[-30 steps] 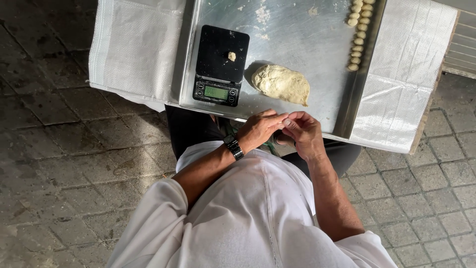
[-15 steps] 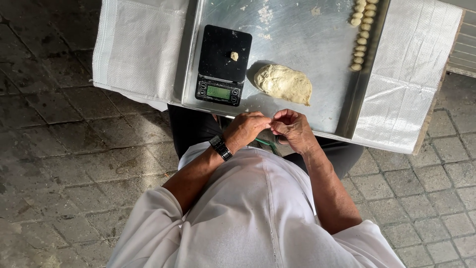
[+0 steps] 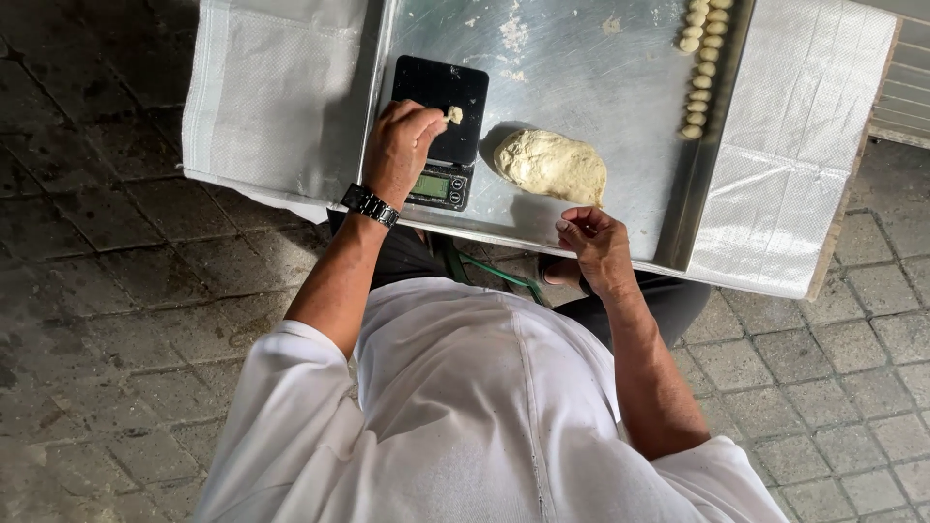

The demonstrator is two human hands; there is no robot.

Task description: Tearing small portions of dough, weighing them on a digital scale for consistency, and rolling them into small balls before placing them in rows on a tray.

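Observation:
My left hand (image 3: 399, 145), with a black watch on the wrist, reaches over a black digital scale (image 3: 441, 87) on a metal tray (image 3: 581, 68). Its fingertips pinch a small dough piece (image 3: 453, 114) lying on the scale's platform. My right hand (image 3: 593, 247) hovers at the tray's near edge with its fingers loosely curled and nothing seen in it. It is just below a large dough lump (image 3: 552, 165) resting on the tray.
A row of several small dough balls (image 3: 699, 68) lines the tray's far right side. The tray lies on a white woven sheet (image 3: 276, 87) over a low table. Paving stones (image 3: 107, 291) surround it. Flour smears mark the tray's top.
Both hands were together at the tray's near edge. My left hand has since gone up to the scale and the small piece, and my right hand has parted from it and stayed low.

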